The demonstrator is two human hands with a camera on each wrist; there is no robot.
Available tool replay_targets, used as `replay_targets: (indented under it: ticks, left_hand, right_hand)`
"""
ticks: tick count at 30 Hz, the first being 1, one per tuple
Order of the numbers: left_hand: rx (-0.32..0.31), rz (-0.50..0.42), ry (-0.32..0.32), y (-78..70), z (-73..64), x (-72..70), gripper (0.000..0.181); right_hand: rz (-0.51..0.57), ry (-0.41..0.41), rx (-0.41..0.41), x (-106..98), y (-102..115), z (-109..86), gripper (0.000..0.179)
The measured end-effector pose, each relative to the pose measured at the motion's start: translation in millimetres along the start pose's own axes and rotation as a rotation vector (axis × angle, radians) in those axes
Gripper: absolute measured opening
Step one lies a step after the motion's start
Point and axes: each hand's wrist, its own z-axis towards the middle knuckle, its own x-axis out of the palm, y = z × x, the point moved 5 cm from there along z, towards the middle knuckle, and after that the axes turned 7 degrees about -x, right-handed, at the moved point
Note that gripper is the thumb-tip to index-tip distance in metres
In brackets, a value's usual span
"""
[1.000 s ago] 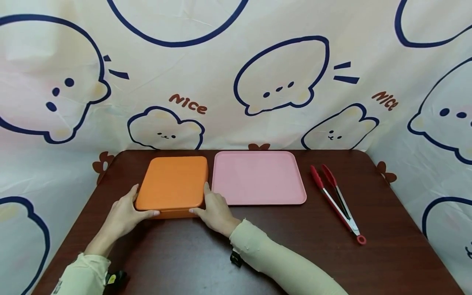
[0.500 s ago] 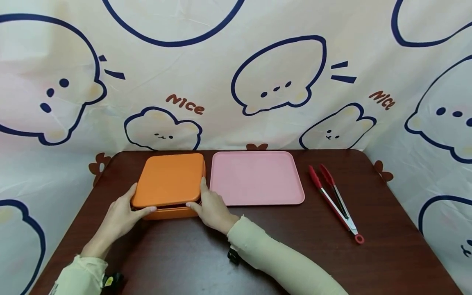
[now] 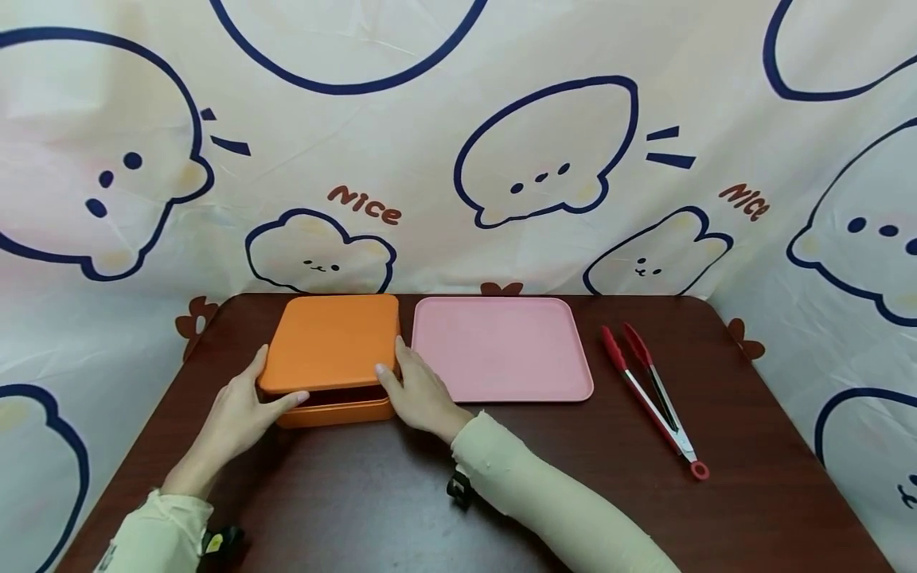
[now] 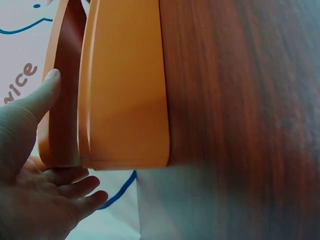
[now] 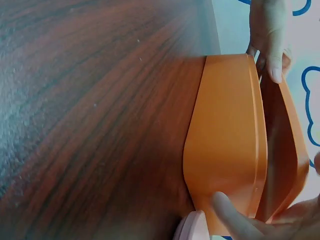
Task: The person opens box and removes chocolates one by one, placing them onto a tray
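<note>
The lid (image 3: pixel 333 338) of an orange rectangular box is tilted up at its front edge, over the box's base (image 3: pixel 337 414) on the table. My left hand (image 3: pixel 239 410) grips the lid's front left corner, thumb on the front edge and fingers along the side. At the right side, my right hand (image 3: pixel 423 390) holds the lid with its thumb near the front edge. In the right wrist view, one finger (image 5: pixel 227 210) of that hand lies by the base's front wall. A dark gap shows between lid and base; the inside is too shaded to tell its contents.
A flat pink tray (image 3: pixel 501 350) lies just right of the box. Farther right are metal tongs (image 3: pixel 685 447) with red tips, lying spread. The brown wooden table (image 3: pixel 344 501) meets a printed cloth backdrop (image 3: pixel 430 143) behind and at both sides.
The lid was seated on the base one second ago. Its front edge has risen, with both hands moving up slightly, and the gap has widened. The tray and tongs stay put.
</note>
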Motion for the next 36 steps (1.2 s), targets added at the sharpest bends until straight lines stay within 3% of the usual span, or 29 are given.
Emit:
replay_targets:
  ticks: [3,7,11,15,18,21,26,30,36]
  left_hand:
    - [0.019,-0.021,-0.004,-6.4,-1.0,-1.4,0.116]
    - [0.07,-0.084,-0.038,-15.6,-4.2,-6.5,0.106]
    - [0.15,-0.17,-0.156,-22.2,-7.3,-15.6,0.078]
    - [0.192,-0.274,-0.294,-24.5,-8.6,-22.2,0.056]
    - [0.193,-0.323,-0.324,-23.8,-9.6,-23.5,0.05]
    - [0.185,-0.323,-0.276,-20.9,-10.9,-23.0,0.051]
    - [0.184,-0.263,-0.119,-20.6,-11.9,-19.1,0.06]
    - [0.21,-0.249,-0.003,-23.7,-13.3,-14.9,0.066]
    - [0.232,-0.244,0.062,-24.9,-16.0,-11.1,0.067]
  right_hand:
    - [-0.011,-0.083,-0.036,-7.7,1.5,1.1,0.065]
    - [0.053,-0.198,-0.066,-18.0,3.3,1.4,0.059]
    - [0.262,-0.251,-0.046,-23.3,1.9,0.0,0.057]
    - [0.438,-0.263,0.002,-25.6,-2.5,-3.9,0.057]
    - [0.53,-0.256,0.023,-27.4,-5.4,-7.2,0.054]
    - [0.625,-0.238,0.042,-29.8,-6.4,-10.5,0.052]
    - [0.687,-0.191,0.08,-35.8,-12.9,-15.2,0.049]
    - [0.657,-0.162,0.07,-39.0,-20.8,-19.4,0.046]
    - [0.534,-0.117,0.078,-43.4,-33.4,-26.3,0.035]
